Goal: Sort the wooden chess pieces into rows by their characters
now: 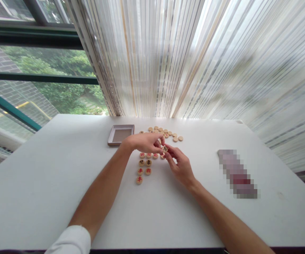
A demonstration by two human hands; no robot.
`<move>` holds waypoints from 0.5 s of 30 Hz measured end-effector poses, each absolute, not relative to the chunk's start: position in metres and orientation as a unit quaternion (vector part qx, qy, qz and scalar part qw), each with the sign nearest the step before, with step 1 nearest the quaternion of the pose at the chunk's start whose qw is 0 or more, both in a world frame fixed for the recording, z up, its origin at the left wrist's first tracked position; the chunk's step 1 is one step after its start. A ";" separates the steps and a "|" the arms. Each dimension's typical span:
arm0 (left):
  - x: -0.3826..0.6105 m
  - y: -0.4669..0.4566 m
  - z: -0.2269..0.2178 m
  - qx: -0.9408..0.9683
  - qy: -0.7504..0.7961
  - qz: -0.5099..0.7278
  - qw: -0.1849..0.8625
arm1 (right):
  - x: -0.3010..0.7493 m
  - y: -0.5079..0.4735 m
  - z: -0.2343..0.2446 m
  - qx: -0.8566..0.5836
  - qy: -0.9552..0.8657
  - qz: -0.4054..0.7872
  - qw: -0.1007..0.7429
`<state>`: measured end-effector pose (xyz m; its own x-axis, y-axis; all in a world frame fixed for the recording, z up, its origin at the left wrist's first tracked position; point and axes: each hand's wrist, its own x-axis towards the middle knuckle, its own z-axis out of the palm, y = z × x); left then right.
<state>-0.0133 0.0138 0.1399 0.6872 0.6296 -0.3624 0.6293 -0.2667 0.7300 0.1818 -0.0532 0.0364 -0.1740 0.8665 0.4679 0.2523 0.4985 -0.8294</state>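
Round pale-wood disc with a black character (165, 149), head view: held over white table (152, 218), pinched by right hand's (180, 165) fingertips. Left hand (147, 142) bent at disc's other side; cannot tell whether it grips. Red- and black-marked wooden discs (148, 163) lie in rows nearby.

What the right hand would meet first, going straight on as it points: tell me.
The right hand would first meet the black-marked disc between the hands, then probably the left hand; depth is unclear.
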 end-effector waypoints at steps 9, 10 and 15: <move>-0.011 0.013 0.141 0.809 0.396 0.034 0.432 | 0.182 -0.053 0.035 -0.401 -0.684 0.334 0.509; -0.011 0.014 0.141 0.813 0.394 0.039 0.428 | 0.181 -0.053 0.034 -0.400 -0.676 0.347 0.512; -0.010 0.014 0.142 0.818 0.390 0.045 0.421 | 0.180 -0.054 0.033 -0.388 -0.650 0.387 0.527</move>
<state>-0.0095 0.0142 0.1420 0.6925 0.6750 -0.2545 0.5991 -0.3417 0.7241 0.1799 -0.0539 0.0332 -0.1446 0.9115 0.3851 0.0968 0.4003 -0.9112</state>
